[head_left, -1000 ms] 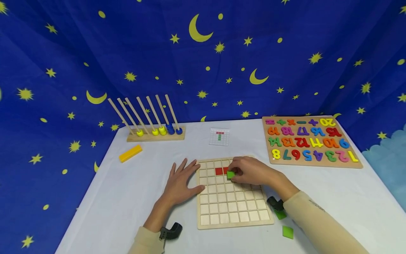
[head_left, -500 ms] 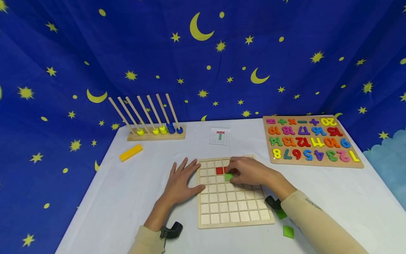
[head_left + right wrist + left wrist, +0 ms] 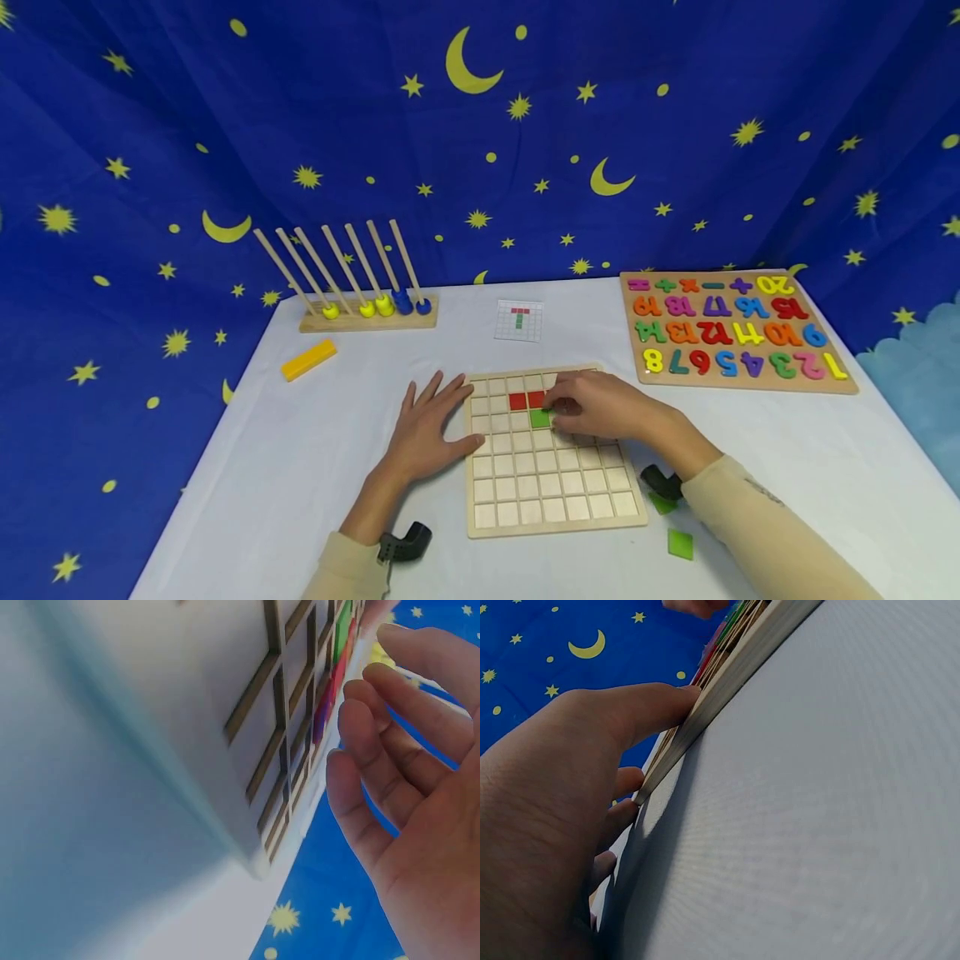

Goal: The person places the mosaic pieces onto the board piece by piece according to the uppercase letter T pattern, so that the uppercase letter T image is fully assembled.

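Observation:
A wooden grid board [image 3: 557, 529] lies on the white table in the head view. Two red square tiles [image 3: 518, 402] sit side by side in its second row from the back. Directly in front of the right one, a green square tile [image 3: 540, 418] lies flat in a cell. My right hand [image 3: 607, 406] hovers over the board just right of these tiles, fingers loosely bent and holding nothing; it hides the cells beneath. With fingers spread, my left hand [image 3: 427, 429] touches the board's left edge, thumb and fingertips on the rim [image 3: 697, 720] in the left wrist view.
Loose green tiles [image 3: 680, 544] lie right of the board, one partly under the right wrist camera. Behind the board is a card [image 3: 519, 321] with a red and green T. A bead abacus [image 3: 367, 321], a yellow bar [image 3: 309, 361] and a number puzzle [image 3: 738, 379] stand around.
My right hand has lowered the green tile into a cell in front of the red tiles and let go of it. Its fingers have drawn slightly right. My left hand has stayed put.

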`<state>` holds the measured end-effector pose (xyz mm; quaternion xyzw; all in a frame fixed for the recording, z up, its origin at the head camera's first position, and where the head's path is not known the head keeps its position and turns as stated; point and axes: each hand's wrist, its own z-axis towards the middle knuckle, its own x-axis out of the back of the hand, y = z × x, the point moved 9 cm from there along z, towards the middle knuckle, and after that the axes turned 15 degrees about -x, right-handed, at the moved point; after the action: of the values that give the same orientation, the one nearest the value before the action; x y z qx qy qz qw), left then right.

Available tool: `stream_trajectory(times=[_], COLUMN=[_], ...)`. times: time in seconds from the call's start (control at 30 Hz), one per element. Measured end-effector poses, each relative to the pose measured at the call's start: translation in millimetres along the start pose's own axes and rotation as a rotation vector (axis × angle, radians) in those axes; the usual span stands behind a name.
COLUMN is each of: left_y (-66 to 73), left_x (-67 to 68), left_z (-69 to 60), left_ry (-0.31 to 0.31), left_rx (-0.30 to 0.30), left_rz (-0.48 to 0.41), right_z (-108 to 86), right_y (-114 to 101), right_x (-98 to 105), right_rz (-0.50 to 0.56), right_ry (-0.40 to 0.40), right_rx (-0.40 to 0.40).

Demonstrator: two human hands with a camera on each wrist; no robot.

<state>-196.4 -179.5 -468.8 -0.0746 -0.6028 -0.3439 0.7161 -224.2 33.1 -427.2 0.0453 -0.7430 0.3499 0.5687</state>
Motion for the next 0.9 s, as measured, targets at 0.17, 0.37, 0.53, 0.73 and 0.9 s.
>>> stream_trajectory(times=[0.17, 0.37, 0.53, 0.73, 0.9], left_y=[-0.8, -1.2, 0.0, 0.0, 0.6], left_x=[0.7, -0.2, -1.2, 1.1, 1.7], left_z=[-0.8, -1.8, -1.0, -1.5, -1.1], left_ry=[0.004, 0.016, 0.023, 0.025, 0.018], left_rx=[-0.002, -0.004, -0.005, -0.004, -0.006], left_rz=[0.002, -0.004, -0.002, 0.004, 0.012], right_z=[-15.1, -39.2, -64.1, -92.3, -110.8], right_y=[9.8, 23.3, 41.6, 64.2, 74.7], right_x=[5.1, 9.0, 13.6, 11.0, 2.7], right_rz=[0.017, 0.055, 0.072, 0.057, 0.064], right_ry=[-0.005, 0.001, 0.012, -0.006, -0.032], right_rx=[-0.030, -0.050, -0.113, -0.198, -0.252])
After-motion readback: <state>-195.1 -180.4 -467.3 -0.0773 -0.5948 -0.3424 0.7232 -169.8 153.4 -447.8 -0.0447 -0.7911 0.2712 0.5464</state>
